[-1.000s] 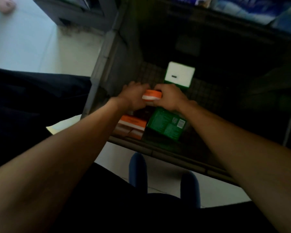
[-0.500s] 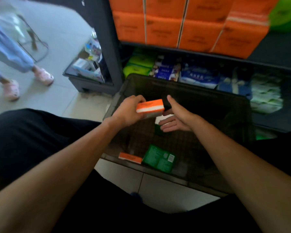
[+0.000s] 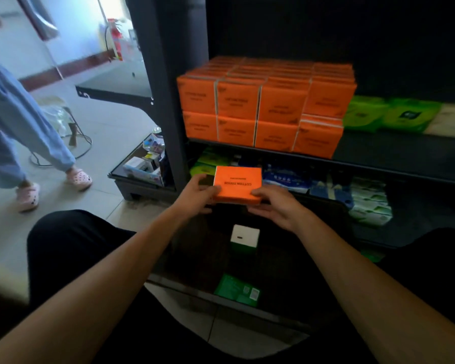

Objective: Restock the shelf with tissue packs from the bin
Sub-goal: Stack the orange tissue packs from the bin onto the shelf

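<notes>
Holding the orange tissue pack (image 3: 237, 183) flat above the far end of the bin (image 3: 195, 291). Left hand (image 3: 197, 191) curled round its left edge, right hand (image 3: 273, 203) gripping its near right corner. Beyond, on the shelf (image 3: 392, 164), stacked orange packs (image 3: 263, 109).

Dim foreground, bright left – blurred edges

Orange pack (image 3: 237, 183) in the grip: soft film wrap, smooth, faint sheen, black print. Stacked orange packs (image 3: 265, 106) above the grip: same wrap. Shelf (image 3: 394, 153) under them: dark, matt, metal by its look. Bin (image 3: 181, 286) below the grip: dark matt plastic. Green pack (image 3: 238, 290) inside: glossy film. Floor tiles (image 3: 111, 122) left of the grip: smooth, light gloss
</notes>
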### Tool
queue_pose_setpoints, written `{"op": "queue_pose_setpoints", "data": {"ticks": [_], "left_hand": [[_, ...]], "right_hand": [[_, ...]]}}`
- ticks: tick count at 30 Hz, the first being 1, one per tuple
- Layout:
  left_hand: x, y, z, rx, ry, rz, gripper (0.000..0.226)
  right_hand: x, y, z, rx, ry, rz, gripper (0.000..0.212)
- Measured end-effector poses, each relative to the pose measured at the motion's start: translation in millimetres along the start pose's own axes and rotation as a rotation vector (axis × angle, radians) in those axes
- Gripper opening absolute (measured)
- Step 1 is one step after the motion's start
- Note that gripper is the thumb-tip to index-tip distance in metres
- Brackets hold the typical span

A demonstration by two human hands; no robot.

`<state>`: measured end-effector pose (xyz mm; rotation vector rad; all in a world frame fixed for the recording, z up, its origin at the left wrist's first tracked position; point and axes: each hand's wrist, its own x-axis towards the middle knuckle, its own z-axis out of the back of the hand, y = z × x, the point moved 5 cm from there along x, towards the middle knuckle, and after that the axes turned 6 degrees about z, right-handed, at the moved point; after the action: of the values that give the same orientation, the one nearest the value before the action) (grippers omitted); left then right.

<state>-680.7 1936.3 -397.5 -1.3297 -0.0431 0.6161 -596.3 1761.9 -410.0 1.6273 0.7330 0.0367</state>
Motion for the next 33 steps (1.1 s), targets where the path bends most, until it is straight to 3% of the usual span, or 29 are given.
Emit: {"op": "queue_pose_setpoints", "data": {"ticks": [2, 6, 20, 25, 29, 33], "left_hand": [[-9, -9, -4, -0.163, 0.094, 0.111, 0.048], [-17, -39, -12, -0.208, 0.144, 0.028, 0.032], [0, -165, -54, -0.125, 0.227, -0.177, 0.033], [20, -202, -81, 0.048, 0.239, -0.251, 0.034], [38, -229, -110, 0.183, 0.209, -0.367, 0.030], [58, -241, -134, 0.360, 0.110, -0.573, 0.030]], "right_hand": [[-8, 14, 5, -0.001, -0.005, 0.048, 0.035], [-22, 44, 14, -0.040, -0.051, 0.161, 0.027], [-53, 152, 69, -0.167, -0.255, 0.511, 0.023], [-37, 171, 95, -0.168, -0.356, 0.555, 0.009], [-16, 170, 114, -0.141, -0.421, 0.555, 0.028], [5, 171, 136, -0.078, -0.494, 0.601, 0.024]]}}
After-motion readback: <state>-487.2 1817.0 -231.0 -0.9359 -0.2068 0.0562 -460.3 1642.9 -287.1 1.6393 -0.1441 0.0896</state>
